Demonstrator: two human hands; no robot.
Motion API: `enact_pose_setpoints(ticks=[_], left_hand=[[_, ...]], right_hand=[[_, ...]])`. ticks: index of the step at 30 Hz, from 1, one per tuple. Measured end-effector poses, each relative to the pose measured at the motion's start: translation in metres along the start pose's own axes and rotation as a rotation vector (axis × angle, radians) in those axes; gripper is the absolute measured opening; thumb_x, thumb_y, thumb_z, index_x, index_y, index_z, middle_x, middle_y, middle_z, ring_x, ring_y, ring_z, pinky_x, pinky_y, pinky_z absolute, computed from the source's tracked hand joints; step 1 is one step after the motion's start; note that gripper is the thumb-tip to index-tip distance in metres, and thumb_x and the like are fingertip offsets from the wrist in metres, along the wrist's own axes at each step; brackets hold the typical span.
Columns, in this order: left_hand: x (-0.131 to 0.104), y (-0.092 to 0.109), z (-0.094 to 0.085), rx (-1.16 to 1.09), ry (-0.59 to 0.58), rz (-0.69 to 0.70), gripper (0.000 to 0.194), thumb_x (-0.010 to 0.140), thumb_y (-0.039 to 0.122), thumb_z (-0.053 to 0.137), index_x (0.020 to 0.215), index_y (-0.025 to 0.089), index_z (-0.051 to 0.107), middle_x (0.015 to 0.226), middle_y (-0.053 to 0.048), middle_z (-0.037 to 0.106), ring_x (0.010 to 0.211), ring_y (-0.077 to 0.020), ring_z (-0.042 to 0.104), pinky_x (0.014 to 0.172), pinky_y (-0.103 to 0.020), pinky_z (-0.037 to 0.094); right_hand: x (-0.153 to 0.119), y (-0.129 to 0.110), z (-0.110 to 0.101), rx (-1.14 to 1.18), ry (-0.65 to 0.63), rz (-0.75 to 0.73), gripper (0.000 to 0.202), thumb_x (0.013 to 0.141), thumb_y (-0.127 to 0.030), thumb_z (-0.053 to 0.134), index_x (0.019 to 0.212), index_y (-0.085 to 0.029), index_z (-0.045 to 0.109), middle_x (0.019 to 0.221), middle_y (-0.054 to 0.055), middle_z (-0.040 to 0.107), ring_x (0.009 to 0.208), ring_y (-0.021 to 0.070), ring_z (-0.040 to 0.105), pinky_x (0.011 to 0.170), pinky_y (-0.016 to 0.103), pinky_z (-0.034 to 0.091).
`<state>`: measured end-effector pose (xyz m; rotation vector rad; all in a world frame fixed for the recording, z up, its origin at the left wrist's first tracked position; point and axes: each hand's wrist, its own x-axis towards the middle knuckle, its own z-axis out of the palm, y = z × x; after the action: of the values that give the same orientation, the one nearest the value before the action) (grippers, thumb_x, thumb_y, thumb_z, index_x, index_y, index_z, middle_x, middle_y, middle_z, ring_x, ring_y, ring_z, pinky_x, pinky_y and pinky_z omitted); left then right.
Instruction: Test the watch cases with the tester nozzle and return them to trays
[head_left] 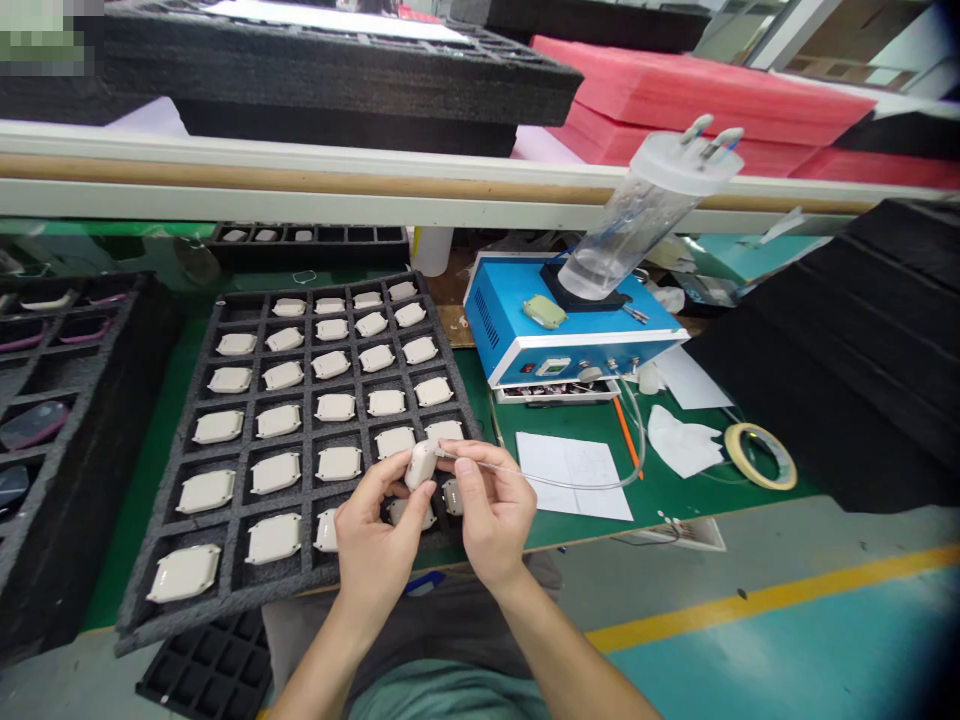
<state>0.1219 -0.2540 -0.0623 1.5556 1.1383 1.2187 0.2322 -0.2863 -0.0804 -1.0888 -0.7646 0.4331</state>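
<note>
My left hand (pixel 379 525) is closed around a beige watch case (pixel 421 465), held up on edge between thumb and fingers over the near right corner of a black foam tray (pixel 225 603). Pinched in my right hand (pixel 495 520) is the end of a clear thin tube (pixel 570 484). Its tip meets the case's side or is very near it; my fingers partly hide the spot. Rows of similar beige cases (pixel 274 538) lie in the tray's compartments. From my right hand the tube curves to the front of a blue machine (pixel 510 300).
On the machine stand a clear cylinder (pixel 622 235) holding liquid and a greenish case (pixel 545 311). White paper (pixel 574 475), an orange pen (pixel 628 438) and a tape roll (pixel 760 456) lie at right. Another foam tray (pixel 112 400) is at left; a shelf (pixel 300 200) crosses behind.
</note>
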Motion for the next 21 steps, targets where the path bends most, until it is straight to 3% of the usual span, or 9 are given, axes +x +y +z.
enact_pose_setpoints(ticks=[21], left_hand=[[-0.0009,-0.0034,0.0001,-0.011,-0.009,0.014,0.027,0.083,0.023,0.080,0.110,0.021,0.080,0.098,-0.004,0.082,0.075,-0.0148,0.073,0.072,-0.022,0.060]], right_hand=[[-0.0004,0.0008,0.0000,0.053,-0.010,-0.006,0.011,0.100,-0.022,0.066,0.101,-0.024,0.076,0.102,0.005,0.081,0.098,0.0174,0.080,0.085,0.029,0.069]])
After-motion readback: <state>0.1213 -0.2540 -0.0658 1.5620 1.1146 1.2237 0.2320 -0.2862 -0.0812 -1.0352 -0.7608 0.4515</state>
